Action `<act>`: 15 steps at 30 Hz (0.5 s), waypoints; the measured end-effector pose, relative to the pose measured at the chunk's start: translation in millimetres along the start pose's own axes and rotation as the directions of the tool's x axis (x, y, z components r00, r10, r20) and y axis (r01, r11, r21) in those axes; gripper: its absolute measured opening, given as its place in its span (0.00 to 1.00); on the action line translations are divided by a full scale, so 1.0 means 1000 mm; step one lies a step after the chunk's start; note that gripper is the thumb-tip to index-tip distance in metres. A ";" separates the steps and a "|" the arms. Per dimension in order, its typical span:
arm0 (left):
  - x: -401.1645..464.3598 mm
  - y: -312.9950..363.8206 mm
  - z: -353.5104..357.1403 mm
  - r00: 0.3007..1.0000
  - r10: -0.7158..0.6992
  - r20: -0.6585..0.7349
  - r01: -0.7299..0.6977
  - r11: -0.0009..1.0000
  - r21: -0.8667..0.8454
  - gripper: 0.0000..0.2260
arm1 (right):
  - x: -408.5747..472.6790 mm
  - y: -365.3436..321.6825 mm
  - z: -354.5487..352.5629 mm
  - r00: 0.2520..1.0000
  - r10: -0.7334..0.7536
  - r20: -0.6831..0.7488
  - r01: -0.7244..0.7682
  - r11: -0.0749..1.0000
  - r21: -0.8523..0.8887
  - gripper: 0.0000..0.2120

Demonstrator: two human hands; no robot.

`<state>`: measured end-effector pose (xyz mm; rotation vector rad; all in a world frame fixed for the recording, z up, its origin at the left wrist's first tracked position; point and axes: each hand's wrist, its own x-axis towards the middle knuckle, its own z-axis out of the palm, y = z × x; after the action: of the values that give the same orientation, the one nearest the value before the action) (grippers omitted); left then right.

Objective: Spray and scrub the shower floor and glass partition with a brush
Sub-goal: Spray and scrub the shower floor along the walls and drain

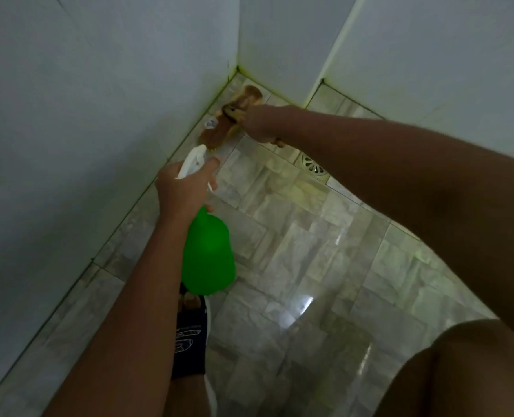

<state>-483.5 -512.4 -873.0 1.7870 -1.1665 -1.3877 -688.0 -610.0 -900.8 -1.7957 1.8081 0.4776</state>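
Note:
My left hand (186, 188) grips the white trigger head of a green spray bottle (209, 254), with the nozzle aimed at the far corner. My right hand (260, 123) is stretched out and closed on a brown scrub brush (234, 115). The brush lies blurred on the wet marble-pattern floor tiles (310, 260), close to the left wall near the corner. Its bristles are hidden under it.
White tiled walls (99, 115) close in on the left and at the back, with greenish grout along their base. A round metal floor drain (314, 167) sits just right of the brush. My foot in a dark sandal (189, 341) stands below the bottle, and my knee (460, 371) fills the lower right.

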 end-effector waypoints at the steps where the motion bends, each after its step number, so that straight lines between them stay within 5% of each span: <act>1: 0.000 0.000 -0.002 1.000 -0.001 -0.007 0.001 1.000 -0.010 0.11 | -0.016 0.004 0.004 1.000 -0.004 -0.004 0.004 0.999 0.039 0.22; 4: -0.004 0.003 -0.002 0.999 0.019 0.026 -0.018 1.000 -0.022 0.19 | -0.079 0.034 0.032 1.000 0.013 0.012 -0.014 0.994 0.106 0.19; 9: -0.018 0.014 0.018 0.993 0.008 0.121 -0.015 0.998 0.058 0.14 | -0.140 0.115 0.066 0.980 0.181 0.079 -0.190 0.975 0.116 0.25; 12: -0.019 0.016 0.034 0.984 0.029 0.177 -0.043 0.996 0.077 0.22 | -0.150 0.115 0.066 0.979 0.205 0.015 -0.205 0.965 0.162 0.21; 15: -0.023 0.015 0.047 0.982 0.030 0.188 -0.045 0.996 0.080 0.20 | -0.139 0.091 0.061 0.980 0.197 -0.024 -0.183 0.944 0.273 0.20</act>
<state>-534.5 -495.5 -863.8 1.7107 -1.3672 -1.5310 -775.6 -457.4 -877.0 -1.4689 1.9859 0.2431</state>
